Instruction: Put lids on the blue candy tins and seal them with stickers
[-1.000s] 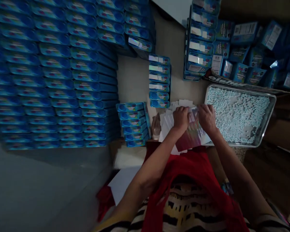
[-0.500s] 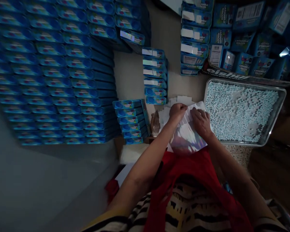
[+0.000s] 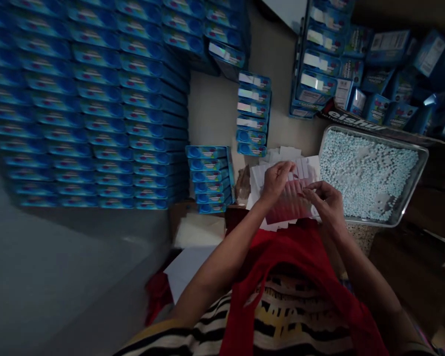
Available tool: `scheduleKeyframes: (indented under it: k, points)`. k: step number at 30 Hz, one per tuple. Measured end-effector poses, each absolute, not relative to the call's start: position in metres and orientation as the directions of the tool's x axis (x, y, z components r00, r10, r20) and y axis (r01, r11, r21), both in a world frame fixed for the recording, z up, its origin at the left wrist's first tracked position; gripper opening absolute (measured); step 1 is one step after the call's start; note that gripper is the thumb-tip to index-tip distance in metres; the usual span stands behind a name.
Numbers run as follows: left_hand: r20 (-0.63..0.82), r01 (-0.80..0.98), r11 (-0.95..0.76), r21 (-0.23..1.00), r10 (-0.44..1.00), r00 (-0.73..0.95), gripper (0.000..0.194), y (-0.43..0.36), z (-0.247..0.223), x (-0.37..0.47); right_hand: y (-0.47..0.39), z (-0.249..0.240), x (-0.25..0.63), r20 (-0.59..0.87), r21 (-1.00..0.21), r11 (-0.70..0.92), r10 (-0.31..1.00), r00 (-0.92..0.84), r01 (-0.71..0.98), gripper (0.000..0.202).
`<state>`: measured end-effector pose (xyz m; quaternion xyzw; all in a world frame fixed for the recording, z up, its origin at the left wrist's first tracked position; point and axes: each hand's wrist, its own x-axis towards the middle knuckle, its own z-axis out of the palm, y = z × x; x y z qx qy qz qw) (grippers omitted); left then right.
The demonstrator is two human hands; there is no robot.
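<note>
A shiny, see-through-looking sticker sheet (image 3: 286,203), marked into narrow strips and tinted red by reflection, lies in front of me over a pile of white paper sheets (image 3: 257,185). My left hand (image 3: 276,182) is closed in a pinch at the sheet's upper part. To its right, my right hand (image 3: 328,201) pinches a narrow shiny strip with thumb and forefinger. Whether that strip is free of the sheet I cannot tell. Just left of the papers is a brownish, crumpled-looking item (image 3: 243,184), its kind unclear.
Many blue boxes (image 3: 107,118) are stacked at the left. Two short rows of blue boxes (image 3: 209,176) (image 3: 252,114) stand nearer; several have shiny strips. At right are a metal tray (image 3: 400,222) of small pale-blue pellets and a carton (image 3: 356,118) full of blue boxes.
My right hand has drawn back right and down from the sheet, its fingers now pinched. The sheet's reflection has turned from silvery to reddish. The view has shifted slightly.
</note>
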<state>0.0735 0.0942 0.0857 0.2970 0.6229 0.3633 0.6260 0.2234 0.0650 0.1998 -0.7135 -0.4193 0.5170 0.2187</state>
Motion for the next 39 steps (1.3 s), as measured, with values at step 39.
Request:
scheduleKeyframes:
  k: [39]
  points:
    - [-0.316, 0.49, 0.555, 0.673, 0.814, -0.488, 0.004, 0.156, 0.101, -0.085, 0.167, 0.092, 0.065, -0.297, -0.68, -0.392, 0.92, 0.256, 0.619, 0.035]
